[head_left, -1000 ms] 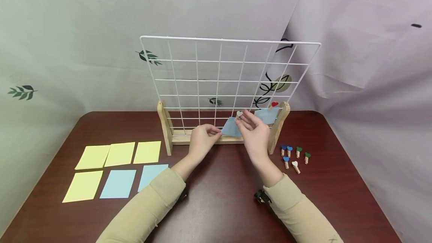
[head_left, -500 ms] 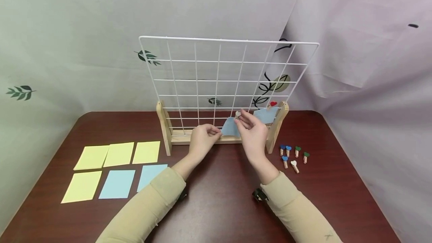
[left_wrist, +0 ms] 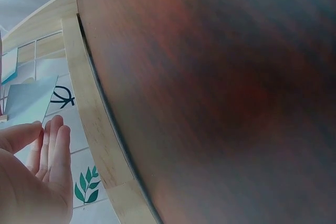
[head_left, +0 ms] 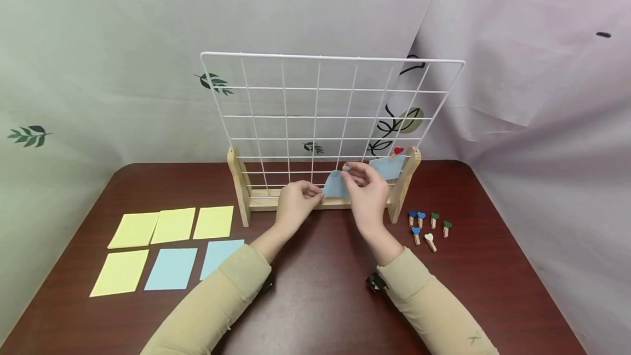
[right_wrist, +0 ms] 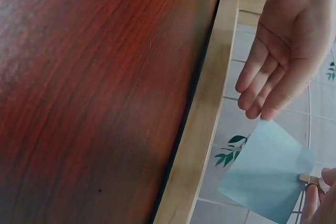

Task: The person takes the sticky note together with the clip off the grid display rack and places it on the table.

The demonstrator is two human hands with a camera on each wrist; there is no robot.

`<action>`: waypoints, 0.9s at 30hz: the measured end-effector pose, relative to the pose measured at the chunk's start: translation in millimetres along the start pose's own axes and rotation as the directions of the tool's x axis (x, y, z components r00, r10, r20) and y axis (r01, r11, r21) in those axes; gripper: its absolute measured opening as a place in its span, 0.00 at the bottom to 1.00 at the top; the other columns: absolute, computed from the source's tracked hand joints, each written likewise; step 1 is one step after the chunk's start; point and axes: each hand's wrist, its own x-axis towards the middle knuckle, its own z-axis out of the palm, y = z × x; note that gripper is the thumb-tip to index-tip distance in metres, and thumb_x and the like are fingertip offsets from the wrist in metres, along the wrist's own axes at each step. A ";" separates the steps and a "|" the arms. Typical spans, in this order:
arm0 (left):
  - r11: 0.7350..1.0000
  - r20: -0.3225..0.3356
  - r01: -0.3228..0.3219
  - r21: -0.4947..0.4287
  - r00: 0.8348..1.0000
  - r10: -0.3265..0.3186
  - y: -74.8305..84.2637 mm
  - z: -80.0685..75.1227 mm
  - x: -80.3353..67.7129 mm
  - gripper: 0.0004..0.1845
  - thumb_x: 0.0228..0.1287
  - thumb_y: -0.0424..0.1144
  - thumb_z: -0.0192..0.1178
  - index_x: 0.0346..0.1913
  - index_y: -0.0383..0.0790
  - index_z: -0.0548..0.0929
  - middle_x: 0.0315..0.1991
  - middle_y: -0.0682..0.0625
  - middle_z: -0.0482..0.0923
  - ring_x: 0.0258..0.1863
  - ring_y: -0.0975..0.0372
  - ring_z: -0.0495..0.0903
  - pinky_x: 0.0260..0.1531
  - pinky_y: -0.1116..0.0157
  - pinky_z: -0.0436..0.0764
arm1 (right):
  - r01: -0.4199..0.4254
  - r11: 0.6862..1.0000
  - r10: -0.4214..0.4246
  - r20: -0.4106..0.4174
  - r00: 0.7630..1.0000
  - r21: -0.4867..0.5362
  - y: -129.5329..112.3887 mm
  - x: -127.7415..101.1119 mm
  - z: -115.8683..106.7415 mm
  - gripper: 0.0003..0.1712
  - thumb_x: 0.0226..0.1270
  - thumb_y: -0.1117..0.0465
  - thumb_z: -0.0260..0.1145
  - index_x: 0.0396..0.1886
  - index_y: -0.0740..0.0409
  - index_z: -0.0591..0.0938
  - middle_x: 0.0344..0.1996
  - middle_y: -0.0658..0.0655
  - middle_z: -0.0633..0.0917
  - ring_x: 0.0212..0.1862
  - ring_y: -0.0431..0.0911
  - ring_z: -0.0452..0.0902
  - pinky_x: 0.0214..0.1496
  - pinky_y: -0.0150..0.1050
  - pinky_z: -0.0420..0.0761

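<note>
In the head view my left hand (head_left: pixel 298 203) pinches the lower left corner of a blue paper note (head_left: pixel 334 185) in front of the white wire grid (head_left: pixel 316 117). My right hand (head_left: pixel 368 193) grips a small wooden clothespin with a white heart (head_left: pixel 346 167) at the note's top edge. The right wrist view shows the clothespin (right_wrist: pixel 307 178) biting over the note's edge, beside a grid wire. There the note (right_wrist: pixel 268 166) hangs slanted, one corner between left thumb and fingertips. A second blue note (head_left: pixel 389 167) hangs at the grid's right end under a red-heart clothespin (head_left: pixel 398 150).
Wooden feet (head_left: pixel 405 185) and a base bar hold the grid up. Yellow notes (head_left: pixel 120 273) and blue notes (head_left: pixel 171 269) lie at the left, one partly behind the left sleeve. Several heart clothespins (head_left: pixel 416 234) lie at the right. A patterned cloth (head_left: pixel 123 70) hangs behind.
The white heart has tipped back and shows less of its face, as the right fingers shift slightly over the clothespin. My left hand keeps its pinch on the note's corner.
</note>
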 end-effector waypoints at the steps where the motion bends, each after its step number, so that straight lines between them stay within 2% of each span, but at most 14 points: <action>1: 1.000 0.002 0.002 0.002 1.000 -0.002 -0.1 0.0 0.0 0.03 0.62 0.30 0.74 0.36 0.34 0.92 0.31 0.42 0.92 0.31 0.54 0.92 0.34 0.68 0.88 | -0.001 1.000 0.001 -0.005 1.000 0.003 0.4 0.1 0.1 0.10 0.65 0.71 0.77 0.45 0.68 0.90 0.41 0.66 0.93 0.39 0.53 0.94 0.43 0.18 0.84; 5: 1.000 0.004 -0.003 0.017 1.000 0.003 -0.4 0.1 0.4 0.02 0.62 0.30 0.74 0.36 0.34 0.92 0.31 0.42 0.92 0.30 0.54 0.92 0.34 0.67 0.89 | 0.001 1.000 -0.001 -0.020 1.000 0.007 1.5 1.2 0.1 0.07 0.66 0.71 0.77 0.43 0.67 0.91 0.40 0.66 0.93 0.37 0.49 0.93 0.41 0.17 0.83; 13: 1.000 -0.019 -0.003 0.024 1.000 0.003 -0.6 2.2 2.0 0.02 0.62 0.30 0.73 0.35 0.34 0.93 0.31 0.42 0.92 0.32 0.53 0.93 0.33 0.68 0.87 | 0.016 1.000 -0.015 0.003 1.000 -0.003 2.1 1.8 -0.8 0.07 0.67 0.71 0.75 0.44 0.67 0.91 0.39 0.66 0.93 0.39 0.61 0.93 0.40 0.16 0.81; 23: 1.000 -0.020 -0.003 0.027 1.000 0.004 0.8 2.0 0.8 0.02 0.62 0.29 0.71 0.35 0.33 0.92 0.31 0.42 0.92 0.32 0.54 0.93 0.33 0.69 0.87 | 0.076 0.993 -0.070 0.058 0.996 -0.095 3.9 3.5 -4.4 0.07 0.69 0.70 0.75 0.45 0.65 0.92 0.42 0.64 0.92 0.41 0.56 0.93 0.43 0.14 0.80; 25: 1.000 -0.020 -0.002 0.025 1.000 0.002 1.2 1.9 0.6 0.02 0.62 0.30 0.72 0.35 0.33 0.92 0.31 0.42 0.92 0.32 0.54 0.93 0.33 0.68 0.88 | 0.095 0.988 -0.087 0.070 0.994 -0.123 5.1 3.3 -5.1 0.07 0.69 0.70 0.75 0.45 0.65 0.92 0.42 0.63 0.92 0.41 0.55 0.93 0.43 0.16 0.82; 27: 1.000 -0.021 -0.001 0.024 1.000 0.002 1.1 2.0 0.6 0.02 0.62 0.30 0.72 0.35 0.33 0.92 0.31 0.42 0.92 0.32 0.54 0.93 0.34 0.67 0.88 | 0.125 0.980 -0.114 0.081 0.990 -0.154 6.4 3.2 -5.7 0.07 0.69 0.70 0.75 0.45 0.65 0.92 0.42 0.62 0.92 0.41 0.53 0.93 0.44 0.23 0.86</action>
